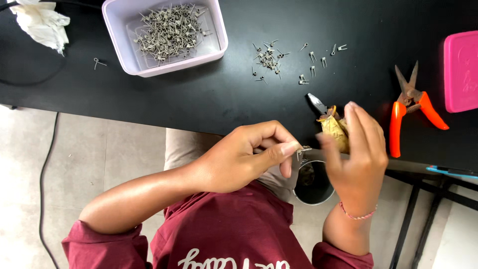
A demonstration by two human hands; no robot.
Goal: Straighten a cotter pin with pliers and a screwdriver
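My left hand (249, 157) pinches a small metal coil piece (303, 151) between thumb and forefinger, just off the black table's front edge. My right hand (358, 154) is beside it, fingers curled around yellow-handled pliers (331, 122) whose dark jaws point up-left over the table. The right hand is slightly blurred. Below both hands sits a round dark cup (312, 182).
A white tray (119, 30) full of several metal coil pieces stands at the back. Loose coil pieces (271, 60) lie scattered mid-table. Orange-handled snips (411, 107) rest at right, next to a pink box (460, 69). Crumpled white tissue (42, 22) lies far left. Black table (199, 94).
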